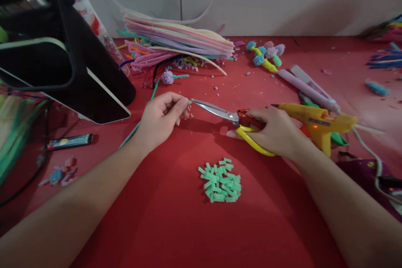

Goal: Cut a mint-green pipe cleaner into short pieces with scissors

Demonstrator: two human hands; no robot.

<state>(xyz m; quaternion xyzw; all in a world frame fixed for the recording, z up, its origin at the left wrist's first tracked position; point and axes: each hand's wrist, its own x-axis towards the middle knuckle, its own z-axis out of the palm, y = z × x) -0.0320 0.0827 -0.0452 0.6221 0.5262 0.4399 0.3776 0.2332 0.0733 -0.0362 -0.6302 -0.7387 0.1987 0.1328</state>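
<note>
Green stem [138, 124] end hidden in left hand [161, 118] — scissors [232, 119] handles covered by right hand [274, 130].

Yellow glue gun [317, 122] lies at right on red table [176, 226], lilac hair straightener [309, 88] just behind it. Pastel pipe cleaner stack [179, 39] at back. Black stand [69, 63] far left, lighter [69, 141] below it. Pompom flowers [266, 53] near back.

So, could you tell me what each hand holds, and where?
Left hand pinches a green stem near its tip; right hand grips scissors by the yellow handles.
</note>
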